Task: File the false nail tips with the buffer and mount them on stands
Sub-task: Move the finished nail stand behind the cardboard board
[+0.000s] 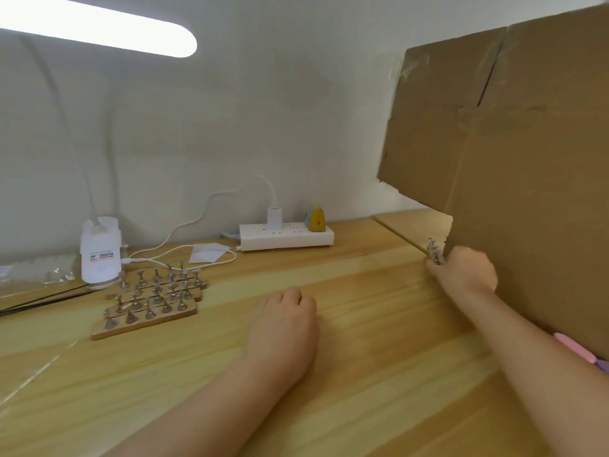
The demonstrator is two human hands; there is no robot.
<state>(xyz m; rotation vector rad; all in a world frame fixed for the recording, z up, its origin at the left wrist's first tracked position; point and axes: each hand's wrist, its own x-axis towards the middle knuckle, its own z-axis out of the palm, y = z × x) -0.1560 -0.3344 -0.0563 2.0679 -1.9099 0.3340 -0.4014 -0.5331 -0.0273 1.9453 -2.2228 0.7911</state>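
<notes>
Several wooden strips [145,319] carrying rows of small metal nail stands [155,291] lie on the table at the left. My left hand [283,319] rests on the wooden table [362,324] in a loose fist, nothing visible in it. My right hand [464,270] is far right at the edge of a cardboard sheet, fingers closed around a few metal stands [432,249] that stick up above the fist. A pink buffer [575,349] pokes out from under the cardboard at the right edge. No nail tips are clearly visible.
A tall cardboard sheet [510,143] stands as a wall on the right. A white power strip [286,237] with a plug and a yellow object sits at the back. A white lamp base [99,255], cables and plastic bags lie at the left.
</notes>
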